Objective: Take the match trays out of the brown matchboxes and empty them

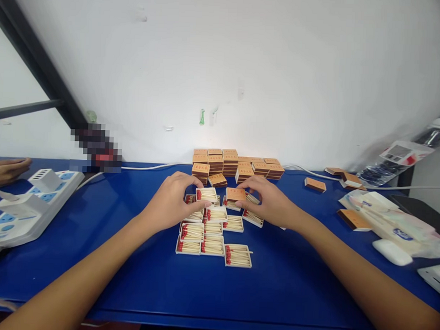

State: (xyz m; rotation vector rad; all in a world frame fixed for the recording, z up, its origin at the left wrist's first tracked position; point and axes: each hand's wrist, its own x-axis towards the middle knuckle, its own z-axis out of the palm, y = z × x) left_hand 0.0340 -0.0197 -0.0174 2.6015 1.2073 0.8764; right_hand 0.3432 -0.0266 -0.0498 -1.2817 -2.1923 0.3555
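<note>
My left hand (172, 199) pinches an open white tray of red-tipped matches (206, 194) at its left end. Beside it, my right hand (268, 200) grips an orange matchbox sleeve (236, 194) from the right. The tray and the sleeve sit side by side, just above a cluster of several open match trays (214, 232) laid on the blue table (130, 258). Behind them, by the white wall, are stacks of closed orange matchboxes (234, 165).
A white power strip with plugs (27, 206) lies at the left, and another person's hand (5, 169) rests at the far left edge. Loose matchboxes (315, 184), plastic packets (387, 221) and a white oval object (392, 252) are on the right. A white cable (151, 166) runs along the wall.
</note>
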